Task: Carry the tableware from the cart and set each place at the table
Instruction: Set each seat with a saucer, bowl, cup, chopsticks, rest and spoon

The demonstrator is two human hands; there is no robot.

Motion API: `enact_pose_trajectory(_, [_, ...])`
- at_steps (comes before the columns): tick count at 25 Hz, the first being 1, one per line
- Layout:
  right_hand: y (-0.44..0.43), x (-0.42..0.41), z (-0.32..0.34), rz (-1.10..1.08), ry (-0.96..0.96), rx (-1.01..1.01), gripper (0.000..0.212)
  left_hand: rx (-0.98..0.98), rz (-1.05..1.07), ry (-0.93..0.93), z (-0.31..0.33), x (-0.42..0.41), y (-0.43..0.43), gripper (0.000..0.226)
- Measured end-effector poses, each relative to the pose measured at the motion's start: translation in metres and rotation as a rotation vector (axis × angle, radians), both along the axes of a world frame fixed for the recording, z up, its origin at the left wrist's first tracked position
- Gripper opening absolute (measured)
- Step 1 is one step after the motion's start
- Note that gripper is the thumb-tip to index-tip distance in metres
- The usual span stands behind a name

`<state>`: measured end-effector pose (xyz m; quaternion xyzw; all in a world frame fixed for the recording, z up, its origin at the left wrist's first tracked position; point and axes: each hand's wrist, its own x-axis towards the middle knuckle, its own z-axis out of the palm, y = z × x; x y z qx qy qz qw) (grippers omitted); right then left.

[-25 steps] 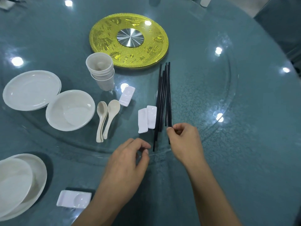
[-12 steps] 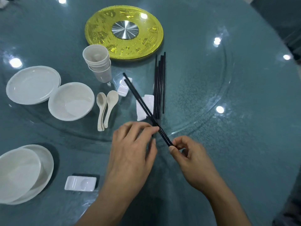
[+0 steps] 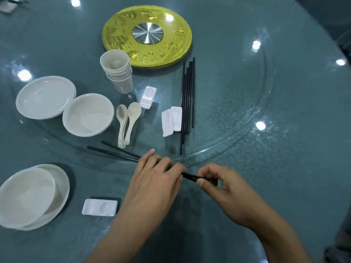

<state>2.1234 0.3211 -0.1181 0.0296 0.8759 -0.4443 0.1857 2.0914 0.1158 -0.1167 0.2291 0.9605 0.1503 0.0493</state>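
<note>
Chopsticks (image 3: 190,176) swung round since 0.5 s ago, tips now pointing out past the left hand (image 3: 157,179), which curls over their middle. Right hand (image 3: 210,184) pinches the butt end. Rest (image 3: 99,206) lies just left of the left wrist, so probably placing there next.

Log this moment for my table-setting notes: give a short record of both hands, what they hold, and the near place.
left hand: curled over the middle of the held chopsticks
right hand: pinches their near end
held chopsticks: black pair, tips pointing left past the left hand
spare chopsticks: bundle lying on the glass turntable, beside two white rests
near place: bowl on plate, chopstick rest beside it, no chopsticks on it yet
</note>
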Motion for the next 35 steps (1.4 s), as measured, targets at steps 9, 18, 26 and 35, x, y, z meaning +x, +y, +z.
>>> enact_pose_trajectory(9, [-0.038,-0.014,0.005,-0.492,-0.017,-0.514,0.006,0.231,0.169,-0.339,0.015,0.01,-0.019,0.018])
enact_pose_trajectory(18, [-0.082,-0.012,-0.004,-0.678,-0.117,-0.655,0.009,0.658,0.377,-0.613,0.005,0.021,-0.038,0.02])
enact_pose_trajectory(26, [-0.117,-0.01,-0.008,-0.493,-0.1,-0.617,0.017,0.762,0.527,-0.69,-0.007,0.032,-0.06,0.02])
enact_pose_trajectory(35, [-0.147,0.006,-0.028,-0.434,-0.14,-0.465,0.01,0.815,0.639,-0.643,-0.011,0.048,-0.085,0.022])
